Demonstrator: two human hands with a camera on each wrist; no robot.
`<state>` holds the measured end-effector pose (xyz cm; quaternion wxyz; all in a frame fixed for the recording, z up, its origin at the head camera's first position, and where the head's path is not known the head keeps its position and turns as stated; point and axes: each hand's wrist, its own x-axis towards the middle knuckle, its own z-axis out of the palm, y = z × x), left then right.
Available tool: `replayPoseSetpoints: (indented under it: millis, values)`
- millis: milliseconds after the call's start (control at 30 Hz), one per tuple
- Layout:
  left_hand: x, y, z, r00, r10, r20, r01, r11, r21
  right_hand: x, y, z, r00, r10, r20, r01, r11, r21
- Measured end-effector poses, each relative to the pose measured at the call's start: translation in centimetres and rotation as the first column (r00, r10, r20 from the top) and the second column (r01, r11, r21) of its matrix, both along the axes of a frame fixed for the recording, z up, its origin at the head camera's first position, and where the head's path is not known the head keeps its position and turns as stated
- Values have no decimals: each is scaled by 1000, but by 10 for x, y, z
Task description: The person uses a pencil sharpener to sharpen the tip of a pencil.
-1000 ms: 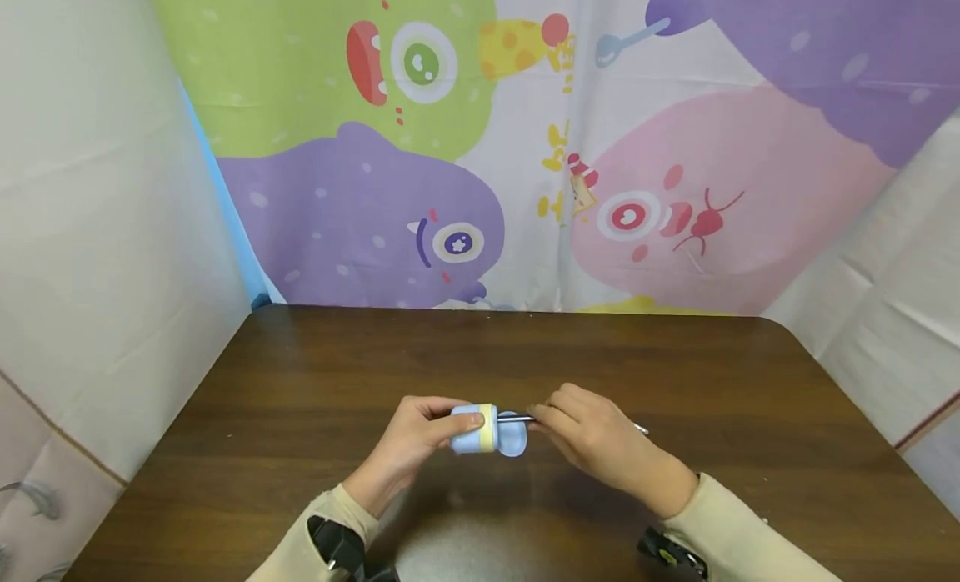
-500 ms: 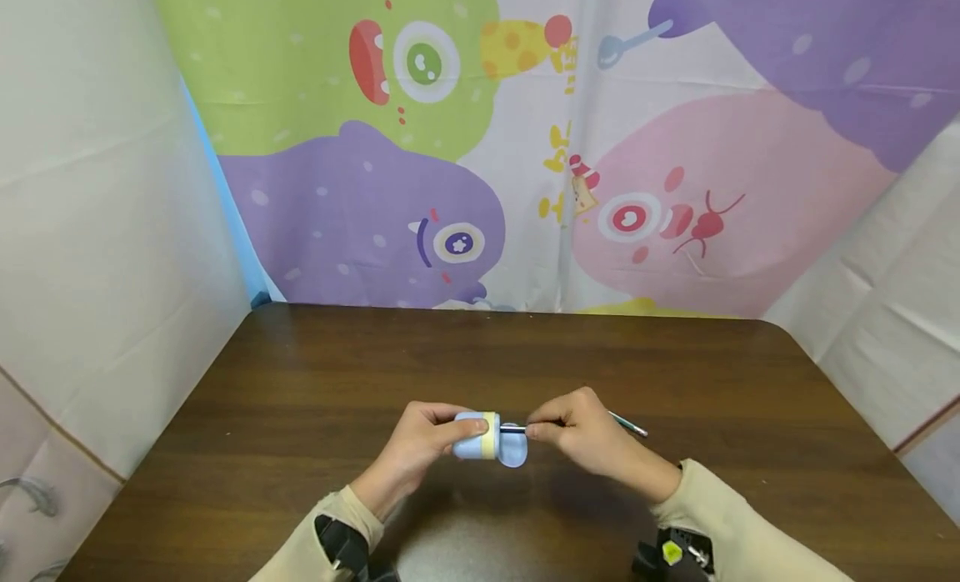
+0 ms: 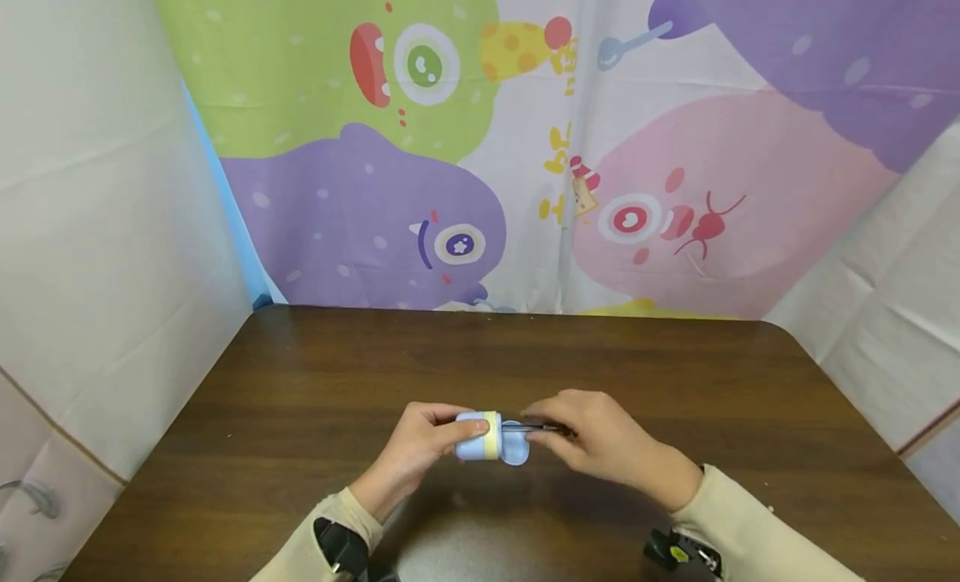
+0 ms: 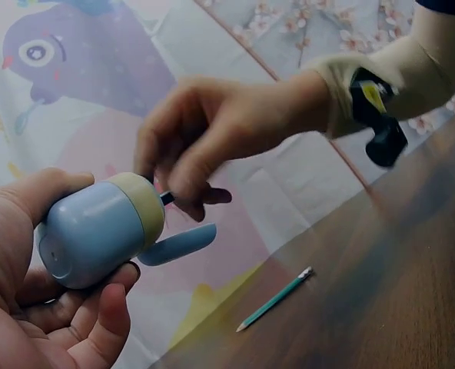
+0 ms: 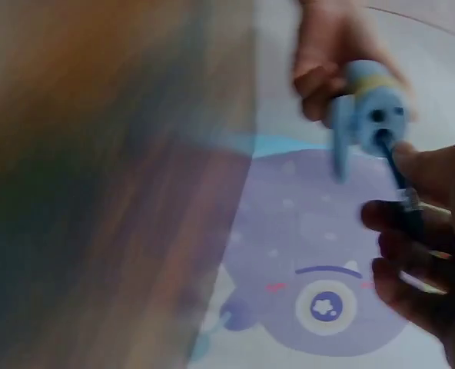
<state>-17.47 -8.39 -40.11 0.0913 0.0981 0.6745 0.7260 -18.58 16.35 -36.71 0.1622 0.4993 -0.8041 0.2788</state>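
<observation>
My left hand [image 3: 423, 444] grips a small rounded pencil sharpener [image 3: 472, 437], light blue with a pale yellow band. Its flip lid [image 4: 180, 244] hangs open. In the right wrist view, dark round holes show in its end face. A dark, slim pencil [image 5: 394, 165] has its tip in one hole. My right hand [image 3: 607, 436] pinches this pencil between thumb and fingers, close to the sharpener. Part of the pencil is hidden by the fingers, and the hand is blurred in the left wrist view.
A teal pencil [image 4: 276, 298] with a pale end lies on the brown wooden table [image 3: 360, 348], on the right hand's side. Behind the table hangs a curtain [image 3: 517, 232] with cartoon figures. White cloth [image 3: 127, 215] hangs at the sides.
My right hand has rolled about the pencil and its fingers have shifted their hold. The teal pencil's end is now covered by that hand in the head view. The left hand stays nearly still.
</observation>
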Motion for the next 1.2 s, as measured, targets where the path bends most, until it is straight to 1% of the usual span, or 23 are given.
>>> replayPoseSetpoints:
  millis: [67, 133, 200, 267, 333, 467, 533, 567, 600, 667, 733, 767, 800, 833, 867, 900, 933, 1000, 1033, 1067, 1100, 1133, 1200]
  values:
    - [-1, 0, 0, 1000, 3, 5, -3, 1000, 8, -1, -1, -4, 951, 36, -306, -38, 999, -2]
    - [-1, 0, 0, 1000, 6, 10, -6, 1000, 16, -4, -3, -8, 858, 58, -511, -69, 998, -2]
    - [-1, 0, 1, 1000, 8, 12, -8, 1000, 17, -7, -5, -14, 768, 53, -639, -83, 996, -18]
    - [0, 0, 2, 1000, 15, 14, -15, 1000, 13, -11, -8, -22, 725, 41, -688, -108, 993, -56]
    - [1, 1, 2, 1000, 20, 12, -20, 1000, 3, -11, -11, -29, 779, 30, -626, -130, 985, -115]
    - [2, 2, 1, 999, 29, 17, -29, 1000, -6, -2, -16, -31, 985, 19, -174, -64, 964, -258]
    - [2, 2, 0, 999, 33, 18, -33, 999, -6, 3, -17, -24, 987, 6, 163, 41, 959, -281]
    - [2, 3, 0, 999, 34, 20, -34, 999, -5, 4, -17, -20, 941, 4, 338, 93, 958, -272]
    - [2, 3, 0, 999, 35, 22, -35, 999, -3, 4, -17, -15, 859, 21, 511, 134, 955, -265]
    - [2, 3, 0, 999, 29, 25, -29, 1000, 4, 1, -15, -7, 599, 69, 798, 205, 950, -237]
    - [2, 4, 0, 1000, 21, 19, -21, 1000, 3, -3, -13, 0, 316, 123, 941, 244, 948, -206]
    - [2, 4, 0, 1000, 14, 18, -14, 1000, 2, -5, -11, 2, 205, 135, 969, 254, 949, -186]
    - [2, 4, 0, 1000, 8, 16, -8, 1000, 2, -7, -9, 3, 137, 138, 981, 247, 954, -169]
    - [2, 4, 0, 1000, 4, 13, -4, 1000, 0, -8, -7, 4, 110, 134, 985, 234, 960, -156]
    - [2, 3, 0, 1000, 2, 9, -2, 1000, -3, -8, -6, 5, 146, 118, 982, 209, 967, -148]
    - [2, 3, 0, 1000, 2, 8, -2, 1000, -5, -8, -4, 6, 230, 94, 969, 183, 974, -137]
    - [2, 3, 0, 1000, -1, 9, 1, 1000, -6, -6, -3, 6, 361, 67, 930, 148, 981, -128]
    - [2, 4, 0, 1000, -5, 12, 5, 1000, -1, -4, 0, 6, 685, 27, 728, 57, 994, -91]
    - [2, 4, 0, 1000, -7, 14, 7, 1000, 3, -3, 2, 5, 834, 14, 552, 20, 998, -56]
    - [2, 4, -1, 1000, -8, 18, 8, 1000, 6, -2, 3, 4, 942, 8, 336, -2, 1000, -18]
    - [2, 4, -1, 1000, -9, 22, 9, 1000, 11, -2, 4, 3, 993, 16, 118, -17, 1000, 9]
    - [2, 4, -1, 1000, -8, 26, 8, 1000, 15, -3, 4, 1, 995, 37, -90, -35, 999, 27]
    - [2, 4, -1, 999, -1, 34, 0, 1000, 27, -5, 4, -3, 922, 80, -378, -64, 996, 54]
